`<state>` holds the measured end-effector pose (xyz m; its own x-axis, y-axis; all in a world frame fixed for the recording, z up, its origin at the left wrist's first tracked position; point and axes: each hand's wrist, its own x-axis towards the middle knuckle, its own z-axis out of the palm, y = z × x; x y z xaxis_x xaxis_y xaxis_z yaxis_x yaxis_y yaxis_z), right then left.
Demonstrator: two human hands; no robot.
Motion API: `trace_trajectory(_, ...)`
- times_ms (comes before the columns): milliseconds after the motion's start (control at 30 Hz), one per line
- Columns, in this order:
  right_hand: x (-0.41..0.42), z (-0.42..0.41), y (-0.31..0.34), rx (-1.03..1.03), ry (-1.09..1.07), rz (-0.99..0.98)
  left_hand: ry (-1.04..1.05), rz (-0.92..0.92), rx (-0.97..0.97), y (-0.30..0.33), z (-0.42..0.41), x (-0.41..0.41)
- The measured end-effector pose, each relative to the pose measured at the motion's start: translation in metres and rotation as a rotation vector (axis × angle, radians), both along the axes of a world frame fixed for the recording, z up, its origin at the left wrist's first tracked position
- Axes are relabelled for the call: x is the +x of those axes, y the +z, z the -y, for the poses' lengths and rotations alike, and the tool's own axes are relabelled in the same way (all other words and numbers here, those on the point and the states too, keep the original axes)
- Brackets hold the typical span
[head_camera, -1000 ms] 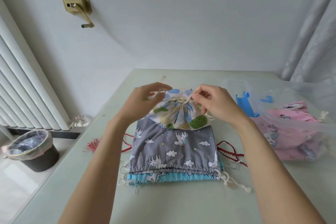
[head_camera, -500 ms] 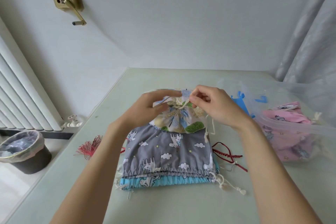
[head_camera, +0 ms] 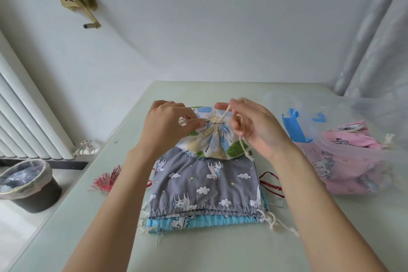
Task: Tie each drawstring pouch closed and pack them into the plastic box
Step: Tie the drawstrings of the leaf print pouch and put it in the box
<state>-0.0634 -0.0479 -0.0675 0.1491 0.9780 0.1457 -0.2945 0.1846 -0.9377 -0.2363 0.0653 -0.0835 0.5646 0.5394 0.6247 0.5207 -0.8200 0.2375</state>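
A white pouch with leaf prints lies with its neck gathered at the far end of a stack of pouches. My left hand pinches a cream drawstring at the left of the gathered neck. My right hand pinches the other cord end, which runs up from the knot and also hangs down past my palm. Under it lie a grey unicorn pouch and a blue pouch. A clear plastic box at the right holds pink pouches.
The pale green table carries a red tassel at the left and red cords right of the stack. A blue latch sits by the box. A bin and a radiator stand on the left.
Both hands have shifted slightly apart at the pouch neck, and my right hand has lifted the cord end upward. The view moved a little closer.
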Motion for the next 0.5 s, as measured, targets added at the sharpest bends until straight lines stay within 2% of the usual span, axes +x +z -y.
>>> trace_trajectory(33,-0.002,0.0,0.001,0.032,0.032,-0.1,-0.01,0.016,-0.019,0.003,0.003,-0.001)
trace_trajectory(100,-0.004,-0.002,0.001,0.064,0.026,-0.132,-0.041,0.024,-0.102,0.012,0.006,-0.007)
trace_trajectory(300,-0.003,-0.006,-0.006,0.061,-0.14,0.261,-0.138,-0.062,-0.365,0.039,0.007,-0.044)
trace_trajectory(500,-0.012,-0.008,-0.009,0.1,-0.176,0.513,-0.568,0.169,-0.788,0.04,0.021,-0.037)
